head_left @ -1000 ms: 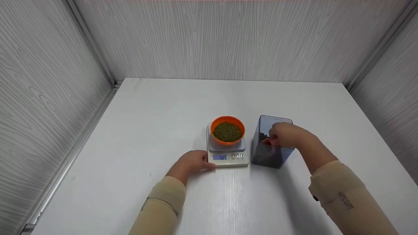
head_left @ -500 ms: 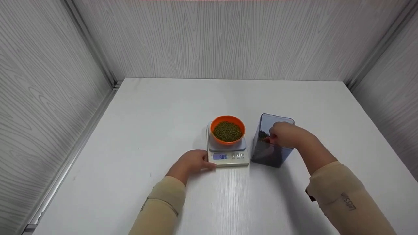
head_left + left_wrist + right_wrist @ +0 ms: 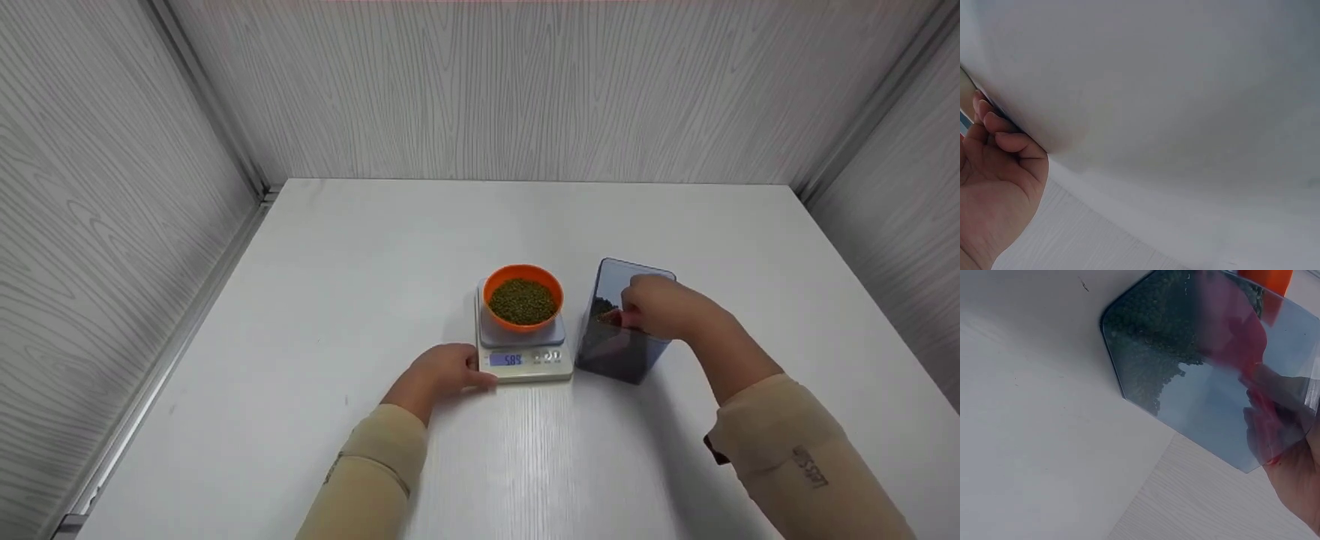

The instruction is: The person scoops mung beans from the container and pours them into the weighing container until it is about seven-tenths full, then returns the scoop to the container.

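Note:
My right hand [image 3: 660,306] reaches into a tall clear bluish container [image 3: 637,268] and grips the handle of a red scoop [image 3: 1235,337]. Through the container wall in the right wrist view, the scoop's head lies among small dark green beans [image 3: 1151,337]. To the left, a white kitchen scale [image 3: 553,371] bears an orange bowl [image 3: 556,280] with green beans [image 3: 523,302] in it. My left hand [image 3: 442,370] holds the scale's front left corner, fingers curled at its side and thumb along the front edge. Its display [image 3: 507,359] seems to read 589.
The white table [image 3: 360,247] is bounded by grey wood-grain panels [image 3: 480,90] at the back and both sides. A metal rail [image 3: 217,270] runs along its left edge. The container stands close to the scale's right side, tilted.
The container's rim has shifted slightly away and its tilt has grown a little. My right hand has risen slightly with the scoop. My left hand, scale and bowl have hardly moved.

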Available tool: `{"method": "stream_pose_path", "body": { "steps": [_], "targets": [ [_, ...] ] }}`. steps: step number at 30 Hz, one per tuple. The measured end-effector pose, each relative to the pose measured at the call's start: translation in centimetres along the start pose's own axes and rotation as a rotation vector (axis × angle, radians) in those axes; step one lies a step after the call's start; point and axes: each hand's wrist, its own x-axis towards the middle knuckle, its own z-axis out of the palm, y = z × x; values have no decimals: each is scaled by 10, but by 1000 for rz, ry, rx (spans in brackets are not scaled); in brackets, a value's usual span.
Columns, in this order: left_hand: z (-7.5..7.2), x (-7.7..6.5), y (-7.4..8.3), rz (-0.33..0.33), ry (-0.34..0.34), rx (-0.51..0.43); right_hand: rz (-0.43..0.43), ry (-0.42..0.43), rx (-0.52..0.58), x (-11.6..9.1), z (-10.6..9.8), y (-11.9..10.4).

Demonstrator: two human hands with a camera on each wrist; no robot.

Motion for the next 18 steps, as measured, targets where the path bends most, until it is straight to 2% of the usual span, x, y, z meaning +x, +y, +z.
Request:
{"method": "stream_pose_path", "body": {
  "steps": [6, 18],
  "targets": [
    [0, 0, 0, -9, 0, -8, 41, 21, 41, -6, -4, 1],
    [1, 2, -1, 5, 8, -9, 23, 166, 117, -21, -3, 5]
  ]
}}
